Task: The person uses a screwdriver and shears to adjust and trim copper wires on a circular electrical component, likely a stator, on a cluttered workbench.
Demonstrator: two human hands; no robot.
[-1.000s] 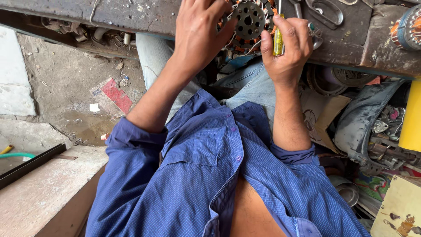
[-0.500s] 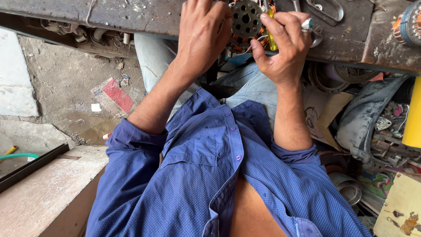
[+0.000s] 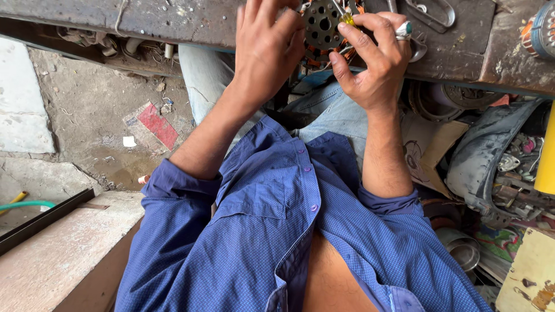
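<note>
Left hand: my left hand [image 3: 267, 49] lies palm down on the near edge of the workbench [image 3: 144, 20], fingers spread and curled over the left side of the round metal part [image 3: 324, 26]. I cannot tell how firmly it grips.

Right hand: my right hand [image 3: 373, 60] is half closed, thumb and fingertips pinching a small yellow-handled tool [image 3: 347, 18] against the right side of the same part. A ring with a green stone [image 3: 407, 29] sits on one finger.

Metal part: a dark, round disc with holes, with orange and pale wires around its rim, resting on the bench between my two hands at the top of the view.

Bench: a grimy, dark, scuffed top running across the upper edge; a metal clip-shaped piece [image 3: 430, 11] lies just right of my right hand, and a wound coil [image 3: 540, 29] sits at the far right end.

Under the bench: round metal rings [image 3: 439, 98], a grey cloth [image 3: 491, 156] and brown cardboard [image 3: 428, 150] crowd together by my right knee.

Floor: dusty bare concrete on my left, with a red and white scrap [image 3: 153, 124] lying on it, well apart from me.

Near left: a pale stone ledge [image 3: 63, 254] with a dark bar along its edge and a green hose [image 3: 23, 205] beyond.

Far right: a yellow post [image 3: 546, 156] stands upright.
</note>
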